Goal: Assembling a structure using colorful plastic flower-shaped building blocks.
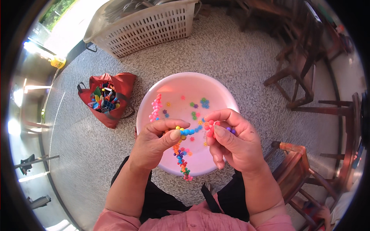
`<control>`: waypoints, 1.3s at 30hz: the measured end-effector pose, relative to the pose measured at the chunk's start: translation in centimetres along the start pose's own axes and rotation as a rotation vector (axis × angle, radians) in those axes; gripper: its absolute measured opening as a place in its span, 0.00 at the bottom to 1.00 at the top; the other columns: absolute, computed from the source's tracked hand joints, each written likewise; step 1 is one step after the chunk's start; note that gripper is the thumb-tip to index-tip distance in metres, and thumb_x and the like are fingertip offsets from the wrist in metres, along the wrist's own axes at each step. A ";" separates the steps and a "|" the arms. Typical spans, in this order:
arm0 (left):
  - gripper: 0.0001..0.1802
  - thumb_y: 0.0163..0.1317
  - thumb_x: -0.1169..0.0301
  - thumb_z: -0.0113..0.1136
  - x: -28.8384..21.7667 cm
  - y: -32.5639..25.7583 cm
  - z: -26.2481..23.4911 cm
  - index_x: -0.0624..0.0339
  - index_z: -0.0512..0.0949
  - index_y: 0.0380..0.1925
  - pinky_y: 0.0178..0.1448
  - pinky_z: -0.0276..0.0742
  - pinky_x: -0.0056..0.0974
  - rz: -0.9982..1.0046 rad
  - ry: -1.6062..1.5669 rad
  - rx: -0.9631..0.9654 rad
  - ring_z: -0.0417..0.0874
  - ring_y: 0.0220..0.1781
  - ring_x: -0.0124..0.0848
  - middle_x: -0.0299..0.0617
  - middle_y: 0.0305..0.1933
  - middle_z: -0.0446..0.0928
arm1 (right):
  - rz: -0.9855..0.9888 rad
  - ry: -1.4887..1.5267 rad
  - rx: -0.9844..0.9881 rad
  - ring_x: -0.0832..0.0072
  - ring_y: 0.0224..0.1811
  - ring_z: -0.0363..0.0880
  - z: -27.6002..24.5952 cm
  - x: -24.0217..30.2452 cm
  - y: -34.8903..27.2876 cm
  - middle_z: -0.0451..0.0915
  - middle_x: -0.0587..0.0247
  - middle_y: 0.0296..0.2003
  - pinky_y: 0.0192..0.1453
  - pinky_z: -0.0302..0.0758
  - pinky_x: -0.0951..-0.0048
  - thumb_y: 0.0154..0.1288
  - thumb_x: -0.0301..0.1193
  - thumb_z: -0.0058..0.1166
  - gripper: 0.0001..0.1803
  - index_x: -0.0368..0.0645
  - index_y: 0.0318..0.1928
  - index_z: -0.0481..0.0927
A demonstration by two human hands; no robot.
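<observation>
My left hand (150,146) pinches one end of a chain of knobbly plastic flower-shaped pieces (179,156), with yellow and blue ones at the fingertips. Below those fingers the chain dangles in orange, purple, red and green. A pink stretch (156,107) shows beyond the left hand; whether it joins the same chain is hidden. Between thumb and fingers of my right hand (243,144) are coral-red flower pieces (210,127), and purple knobs (231,130) peek out beside the thumb. A small gap separates the hands, both above a pale pink basin (231,98) with several loose flower pieces inside.
On the speckled floor to the left lies a red bag (127,82) filled with toy blocks. A large white slotted basket (150,34) stands at the far side. Wooden chairs (293,152) line the right, and another person's arm (325,215) appears at lower right.
</observation>
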State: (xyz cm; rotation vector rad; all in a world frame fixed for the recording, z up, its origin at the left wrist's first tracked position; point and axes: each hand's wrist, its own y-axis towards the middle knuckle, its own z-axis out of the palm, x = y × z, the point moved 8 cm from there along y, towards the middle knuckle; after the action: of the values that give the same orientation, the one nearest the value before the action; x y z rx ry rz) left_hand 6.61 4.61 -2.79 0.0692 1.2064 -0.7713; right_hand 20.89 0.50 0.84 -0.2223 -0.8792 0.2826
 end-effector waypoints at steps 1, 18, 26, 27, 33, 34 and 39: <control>0.22 0.54 0.62 0.62 0.2 0.0 0.0 0.66 0.74 0.43 0.51 0.75 0.39 -0.006 0.002 0.002 0.80 0.42 0.33 0.44 0.42 0.77 | 0.000 0.005 -0.004 0.81 0.17 0.70 -0.1 0.1 0.0 0.72 0.62 0.29 0.20 0.70 0.81 0.65 0.28 0.46 0.14 0.33 0.48 0.70; 0.17 0.54 0.73 0.62 -0.8 -1.0 -0.3 0.66 0.77 0.44 0.40 0.71 0.25 0.042 -0.005 -0.087 0.75 0.34 0.20 0.37 0.34 0.78 | -0.060 -0.289 0.049 0.88 0.15 0.67 2.3 -0.5 0.5 0.71 0.71 0.19 0.19 0.64 0.86 0.62 0.25 0.49 0.13 0.33 0.47 0.70; 0.16 0.52 0.72 0.64 -1.6 -1.7 -1.1 0.66 0.77 0.42 0.44 0.72 0.28 0.055 0.071 -0.105 0.77 0.37 0.23 0.40 0.36 0.79 | -0.096 -0.253 -0.012 0.88 0.15 0.67 1.9 -0.2 0.8 0.72 0.69 0.21 0.18 0.63 0.86 0.62 0.25 0.50 0.13 0.33 0.46 0.71; 0.17 0.52 0.70 0.64 -1.5 -1.7 -1.2 0.67 0.77 0.41 0.47 0.72 0.30 0.041 0.081 -0.108 0.78 0.40 0.26 0.42 0.38 0.79 | -0.122 -0.273 -0.018 0.88 0.15 0.67 1.9 -0.1 0.9 0.72 0.69 0.21 0.18 0.63 0.87 0.62 0.25 0.50 0.13 0.33 0.46 0.71; 0.14 0.52 0.73 0.64 -2.0 -2.0 -0.8 0.65 0.79 0.40 0.42 0.72 0.26 0.086 0.068 -0.076 0.76 0.36 0.21 0.38 0.34 0.79 | -0.085 -0.327 0.034 0.88 0.15 0.67 2.6 -1.1 1.2 0.72 0.70 0.20 0.19 0.64 0.86 0.62 0.26 0.51 0.13 0.33 0.47 0.71; 0.14 0.52 0.73 0.64 -2.0 -2.1 -0.9 0.65 0.79 0.40 0.42 0.72 0.26 0.086 0.067 -0.077 0.76 0.36 0.21 0.38 0.34 0.79 | -0.084 -0.328 0.035 0.88 0.15 0.67 2.6 -1.1 1.2 0.72 0.70 0.20 0.19 0.64 0.86 0.62 0.26 0.51 0.13 0.33 0.47 0.71; 0.15 0.51 0.75 0.65 -2.4 -2.3 -0.8 0.66 0.78 0.40 0.44 0.73 0.27 0.112 0.095 -0.057 0.77 0.38 0.22 0.40 0.36 0.79 | -0.152 -0.422 0.067 0.88 0.15 0.68 3.0 -1.1 1.1 0.72 0.71 0.16 0.20 0.65 0.85 0.62 0.27 0.52 0.14 0.33 0.46 0.72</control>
State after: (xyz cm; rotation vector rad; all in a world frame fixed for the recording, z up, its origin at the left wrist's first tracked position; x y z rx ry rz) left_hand 4.27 4.42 -0.24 0.1266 1.3026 -0.6406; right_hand 17.68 1.41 1.61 -0.0308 -1.2954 0.2197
